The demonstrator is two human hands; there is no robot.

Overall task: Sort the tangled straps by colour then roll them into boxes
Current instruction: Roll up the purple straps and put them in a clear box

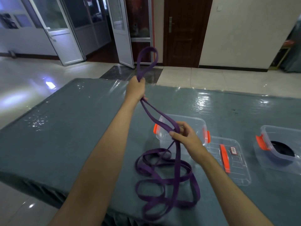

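My left hand (136, 88) grips the long purple webbing strap (176, 175) high, lifting a loop clear, I judge, to find the tangle. My right hand (182, 136) pinches two strands above the empty clear plastic box with orange latches (199, 123). The remaining strap lies coiled near the front edge of the grey-green plastic-covered table (73, 128); open room lies to the left.

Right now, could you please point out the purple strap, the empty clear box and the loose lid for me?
purple strap (176, 175): head view, on the band within the tangle on the table.
empty clear box (194, 123): head view, on its far wall.
loose lid (239, 170): head view, on its clear ribbed panel.
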